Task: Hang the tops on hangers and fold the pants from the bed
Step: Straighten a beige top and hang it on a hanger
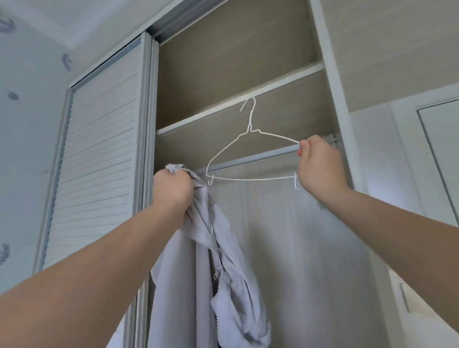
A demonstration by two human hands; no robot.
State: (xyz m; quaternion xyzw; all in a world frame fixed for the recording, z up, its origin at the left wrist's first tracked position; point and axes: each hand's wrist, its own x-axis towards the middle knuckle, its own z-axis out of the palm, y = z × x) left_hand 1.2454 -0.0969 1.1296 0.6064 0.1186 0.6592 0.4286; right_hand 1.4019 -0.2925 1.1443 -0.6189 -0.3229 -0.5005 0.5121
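Left hand: clenched round a bunched handful of the grey top, which we hold up at the left edge of the open wardrobe. The rest of it hangs down below our fist with its zip showing.
Right hand: pinching the right shoulder end of the white wire hanger, which we hold up level.
Hanger: bare, nothing on it yet. Its hook is free, seen against the shelf edge and not over the rail.
Step in hand: as we judge it, getting the top onto the hanger.
Doing it well: we should find the neck opening in the bunch and feed the free left shoulder of the wire in first. Then we even out both shoulders before hooking onto the rail, keeping the small end hooks from snagging the cloth.
Shelf: just above the rail.
Sliding door: slatted, pushed to the left.
Writing: we can read no brand, label or text anywhere.
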